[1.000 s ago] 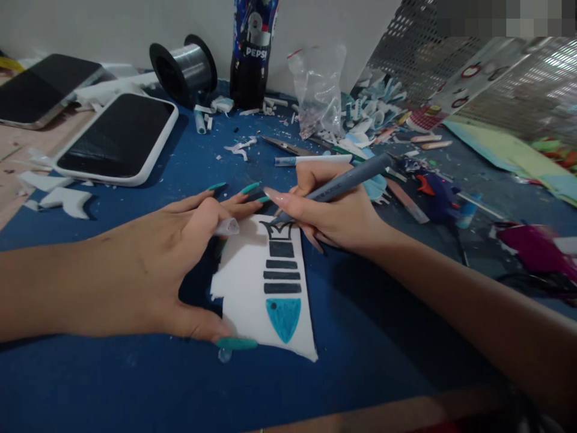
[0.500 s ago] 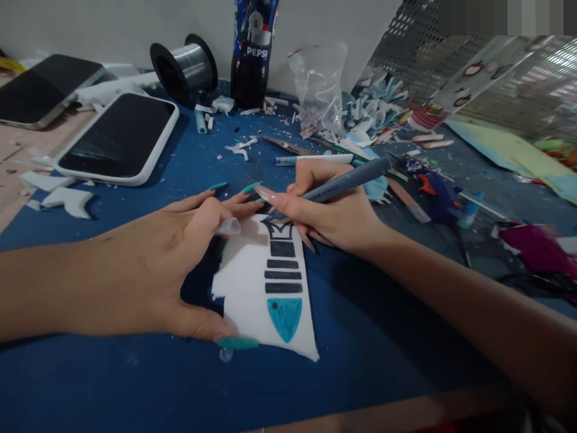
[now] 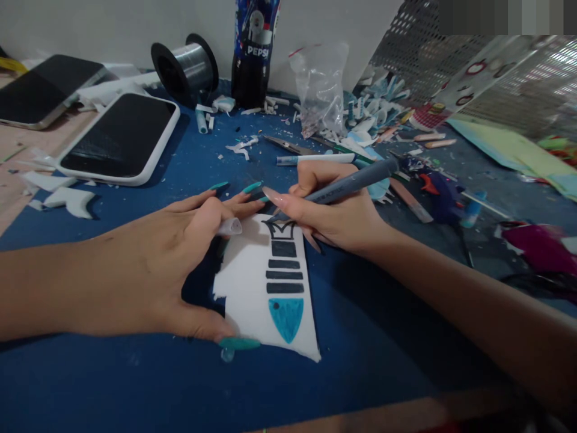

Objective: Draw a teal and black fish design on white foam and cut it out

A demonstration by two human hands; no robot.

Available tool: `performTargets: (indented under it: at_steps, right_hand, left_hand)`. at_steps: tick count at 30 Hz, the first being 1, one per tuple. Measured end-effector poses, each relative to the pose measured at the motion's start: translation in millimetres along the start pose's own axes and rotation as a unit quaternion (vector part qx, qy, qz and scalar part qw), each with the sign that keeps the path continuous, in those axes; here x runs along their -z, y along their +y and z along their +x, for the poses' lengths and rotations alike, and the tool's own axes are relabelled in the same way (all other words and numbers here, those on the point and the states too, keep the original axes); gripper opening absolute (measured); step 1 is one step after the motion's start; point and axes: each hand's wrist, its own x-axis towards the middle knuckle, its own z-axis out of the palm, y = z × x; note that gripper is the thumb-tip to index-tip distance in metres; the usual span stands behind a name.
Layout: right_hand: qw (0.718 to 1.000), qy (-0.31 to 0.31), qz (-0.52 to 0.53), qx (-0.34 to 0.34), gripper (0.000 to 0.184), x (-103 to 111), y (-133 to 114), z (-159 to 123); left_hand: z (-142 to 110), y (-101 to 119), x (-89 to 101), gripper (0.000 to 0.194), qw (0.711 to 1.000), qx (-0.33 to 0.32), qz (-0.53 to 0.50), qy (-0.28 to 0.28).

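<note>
A white foam sheet (image 3: 250,282) lies on the blue mat (image 3: 342,337), drawn with black bars, a black outline at its top and a teal shield shape (image 3: 286,317). My left hand (image 3: 157,267) lies spread over the sheet's left side, thumb on its near edge and fingers at its far edge, with a small white marker cap (image 3: 231,227) tucked between the fingers. My right hand (image 3: 336,210) is closed round a grey marker (image 3: 347,184), whose tip rests on the black outline at the sheet's top.
Two phones (image 3: 119,138) (image 3: 42,87) lie at the back left. A wire spool (image 3: 184,67), a Pepsi bottle (image 3: 255,51) and a plastic bag (image 3: 320,87) stand by the wall. Scissors (image 3: 286,144), a pen (image 3: 313,159), a glue gun (image 3: 439,192) and foam scraps litter the right.
The marker tip shifted slightly along the black outline at the sheet's top. My left hand has stayed pressed on the sheet.
</note>
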Motion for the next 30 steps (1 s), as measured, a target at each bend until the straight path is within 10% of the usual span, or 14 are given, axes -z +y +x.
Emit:
performTargets:
  at_steps: [30]
  right_hand:
    - [1.000,-0.002,0.015,0.010,0.049,-2.2,1.7,-0.2]
  left_hand:
    - [1.7,-1.3,-0.7,0.104,1.000,0.002,-0.010,-0.011]
